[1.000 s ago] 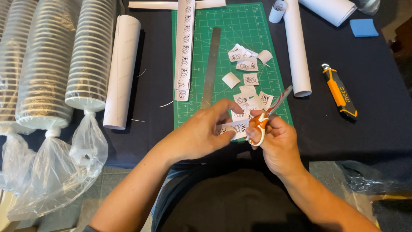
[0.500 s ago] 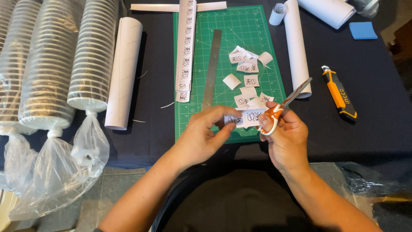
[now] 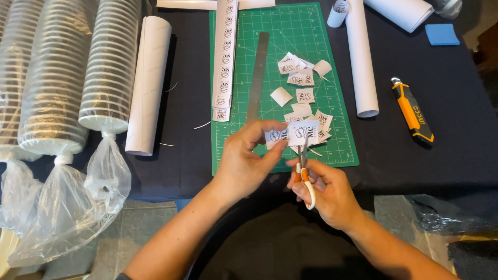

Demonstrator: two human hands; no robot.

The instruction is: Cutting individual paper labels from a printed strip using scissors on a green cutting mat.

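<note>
My left hand [image 3: 248, 162] pinches a short white printed paper strip [image 3: 291, 133] over the near edge of the green cutting mat [image 3: 290, 31]. My right hand [image 3: 326, 193] grips orange-and-white scissors [image 3: 304, 171], their blades pointing up into the strip. Several small cut paper labels [image 3: 301, 85] lie scattered on the mat behind the hands. A long printed paper strip [image 3: 226, 57] lies along the mat's left side, with a steel ruler [image 3: 258, 78] beside it.
Plastic-bagged stacks of cups [image 3: 67, 78] lie at the left, next to a white paper roll [image 3: 149, 83]. More white rolls [image 3: 360, 57] lie right of the mat. An orange utility knife [image 3: 413, 111] and a blue pad [image 3: 442, 34] sit on the dark tablecloth.
The scissors have swung from pointing up-right to pointing straight up into the strip. My right hand dropped lower and my left hand lifted the strip slightly toward the mat.
</note>
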